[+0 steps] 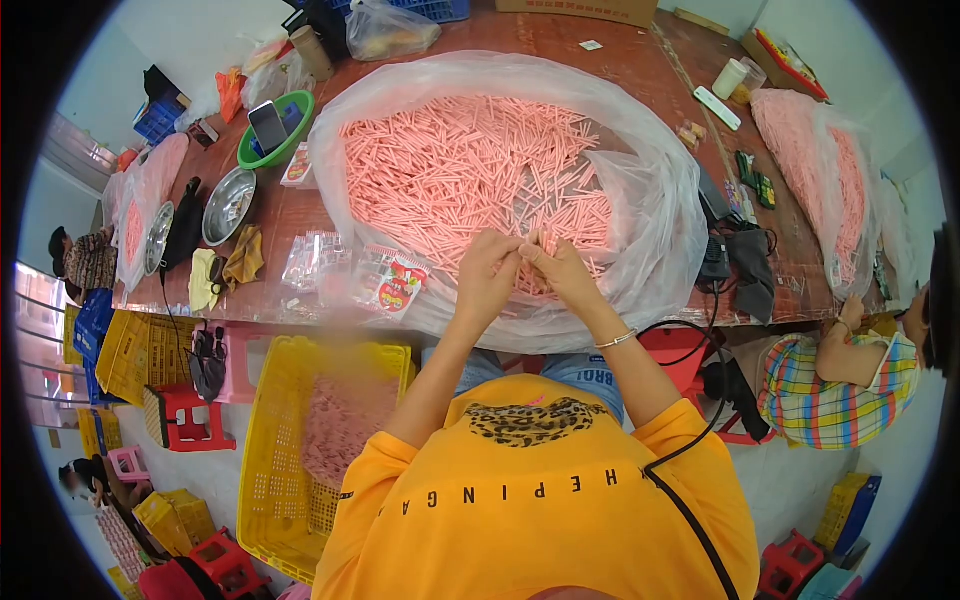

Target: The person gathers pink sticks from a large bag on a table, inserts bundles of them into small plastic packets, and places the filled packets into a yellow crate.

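A large clear plastic bag lies spread on the table, its rim rolled down around a heap of thin pink sticks. At the near side of the heap, my left hand and my right hand meet at the fingertips. Pink sticks show upright between the fingers of my right hand, which is closed on them. My left hand is closed in a pinch beside it; what its fingertips hold is too small to make out. Printed clear packets lie left of my left hand, on the bag's near edge.
A yellow crate holding pink packets stands at lower left. Left on the table are a metal bowl and a green basin with a phone. Another bag of pink sticks and a person in plaid are right.
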Demonstrator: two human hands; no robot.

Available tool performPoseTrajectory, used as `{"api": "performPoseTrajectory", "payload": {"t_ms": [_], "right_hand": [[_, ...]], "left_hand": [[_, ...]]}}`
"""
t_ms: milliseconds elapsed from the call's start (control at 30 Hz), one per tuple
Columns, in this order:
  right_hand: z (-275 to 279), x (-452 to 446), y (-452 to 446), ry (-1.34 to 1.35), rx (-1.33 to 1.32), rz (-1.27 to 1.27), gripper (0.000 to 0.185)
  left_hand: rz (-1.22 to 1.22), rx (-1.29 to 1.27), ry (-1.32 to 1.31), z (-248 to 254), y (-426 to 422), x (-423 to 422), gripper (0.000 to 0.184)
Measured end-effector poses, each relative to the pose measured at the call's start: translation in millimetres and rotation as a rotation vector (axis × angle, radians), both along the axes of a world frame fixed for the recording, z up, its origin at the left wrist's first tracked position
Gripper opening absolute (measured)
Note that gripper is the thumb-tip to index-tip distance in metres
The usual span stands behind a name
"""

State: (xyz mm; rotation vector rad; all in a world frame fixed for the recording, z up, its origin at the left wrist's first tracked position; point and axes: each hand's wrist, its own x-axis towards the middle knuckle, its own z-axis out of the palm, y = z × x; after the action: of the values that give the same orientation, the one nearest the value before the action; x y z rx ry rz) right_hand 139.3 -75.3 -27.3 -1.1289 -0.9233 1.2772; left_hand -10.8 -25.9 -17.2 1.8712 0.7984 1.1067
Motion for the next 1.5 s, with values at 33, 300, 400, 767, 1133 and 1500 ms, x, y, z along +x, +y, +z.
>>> {"api": "performPoseTrajectory", "payload": {"t_ms": [33,300,400,767,1133,1500], "right_hand": [[0.8,1.6,2.2,-0.027,-0.001,-0.041,0.018],[-22.6,8.0,17.6,-0.236,0.354,-0.214,0.02],[-8.4,5.3,6.9,0.084,0.087,-0.153,0.021],[-8.7,-4.0,-0.7,-0.282,0.141,-0.223,0.018],[-41.6,-0.3,0.9,-0.653,0.421,-0.321,0.01],[4.3,-7.8,2.5,-0.107,0.239,-0.218,0.018]], "left_hand": [[0.002,-0.13,-0.086,1.2,-2.8,1.7,0.014],[-0.029,-0.413,-0.242,-9.0,7.1,-6.3,0.021],[-0.06,-0.473,-0.235,-11.2,5.3,-3.9,0.022],[-0.173,-0.292,-0.125,27.5,-5.2,6.9,0.025],[-0.174,0.537,0.465,5.5,-27.6,10.3,0.058],[-0.486,-1.05,-0.742,-14.8,-39.9,15.2,0.068]]}}
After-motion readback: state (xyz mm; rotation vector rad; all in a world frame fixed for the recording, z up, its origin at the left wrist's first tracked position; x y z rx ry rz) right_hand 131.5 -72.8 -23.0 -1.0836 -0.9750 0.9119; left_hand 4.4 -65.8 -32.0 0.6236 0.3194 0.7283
